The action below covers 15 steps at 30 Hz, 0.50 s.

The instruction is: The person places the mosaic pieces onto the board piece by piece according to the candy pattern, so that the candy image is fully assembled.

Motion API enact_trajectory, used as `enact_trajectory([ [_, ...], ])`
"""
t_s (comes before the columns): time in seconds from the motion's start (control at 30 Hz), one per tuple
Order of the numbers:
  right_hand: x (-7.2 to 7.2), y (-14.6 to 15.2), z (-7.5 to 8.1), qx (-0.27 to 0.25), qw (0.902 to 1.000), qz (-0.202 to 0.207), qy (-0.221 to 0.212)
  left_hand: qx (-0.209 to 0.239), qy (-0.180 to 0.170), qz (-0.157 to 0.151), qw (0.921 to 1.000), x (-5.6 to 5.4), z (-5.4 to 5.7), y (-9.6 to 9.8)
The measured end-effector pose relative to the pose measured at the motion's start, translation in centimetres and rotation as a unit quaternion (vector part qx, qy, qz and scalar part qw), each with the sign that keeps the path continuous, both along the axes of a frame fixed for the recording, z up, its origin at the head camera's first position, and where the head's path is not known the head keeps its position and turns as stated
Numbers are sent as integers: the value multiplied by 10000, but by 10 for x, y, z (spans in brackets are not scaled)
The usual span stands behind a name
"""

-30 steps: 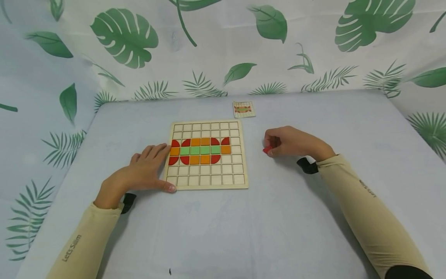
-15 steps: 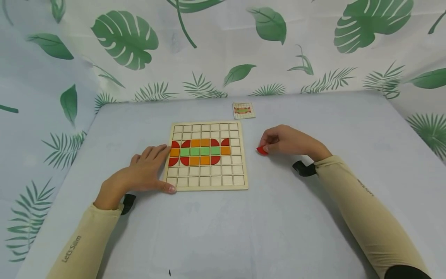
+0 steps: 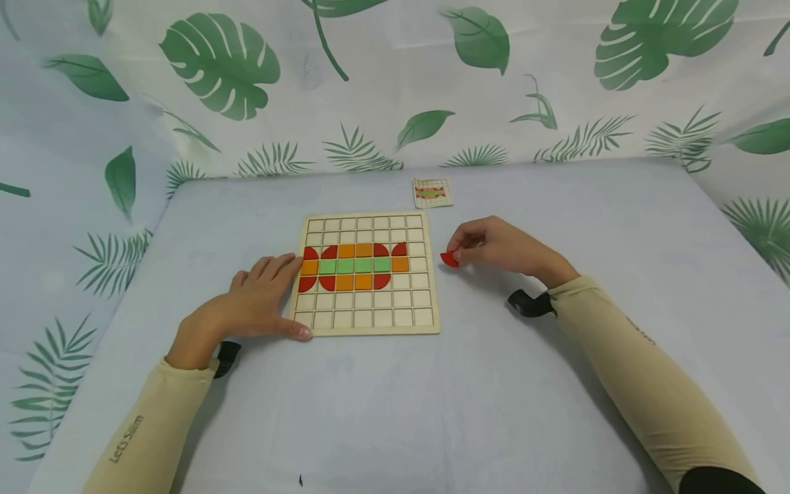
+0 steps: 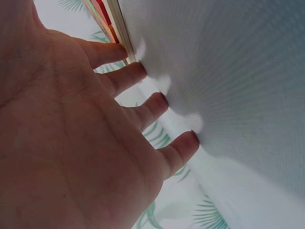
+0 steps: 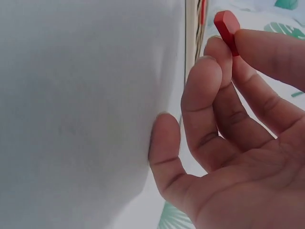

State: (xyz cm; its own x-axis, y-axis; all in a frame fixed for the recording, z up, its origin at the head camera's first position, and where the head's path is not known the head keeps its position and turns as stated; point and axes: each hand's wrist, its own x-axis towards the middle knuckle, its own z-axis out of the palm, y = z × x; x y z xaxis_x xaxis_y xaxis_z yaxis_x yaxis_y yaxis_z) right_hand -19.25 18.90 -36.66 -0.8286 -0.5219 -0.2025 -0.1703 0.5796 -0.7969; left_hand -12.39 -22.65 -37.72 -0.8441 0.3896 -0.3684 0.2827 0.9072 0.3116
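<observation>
A square wooden grid board (image 3: 407, 300) lies on the table, with red quarter-round, orange square and green square tiles set across its middle rows. My left hand (image 3: 262, 298) rests at the board's left edge, thumb on the near left corner and fingers spread straight. In the left wrist view, the fingertips (image 4: 155, 102) come down on the cloth beside the board's side. Just right of the board, my right hand (image 3: 494, 243) pinches a red quarter-round tile (image 3: 450, 259) between thumb and finger. The right wrist view shows this red tile (image 5: 227, 26) held edge-on.
A small pattern card (image 3: 430, 193) lies behind the board, showing a similar red, orange and green figure. White cloth (image 3: 370, 412) covers the table, and a leaf-print sheet (image 3: 382, 82) hangs behind it. A small dark mark (image 3: 301, 481) shows near the front.
My right hand has moved left toward the board with the red tile, which now shows more beyond the fingertips. My left hand and the board have stayed in place.
</observation>
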Motion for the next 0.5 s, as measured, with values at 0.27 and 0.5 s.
enact_trajectory([
  [0.27, -1, -11, -1, -39, 9998, 73, -173, -8, 4, 6, 10000, -1, 1, -1],
  [0.5, -11, -19, 5, 217, 9983, 156, -517, -21, 61, 1, 10000, -1, -1, 0],
])
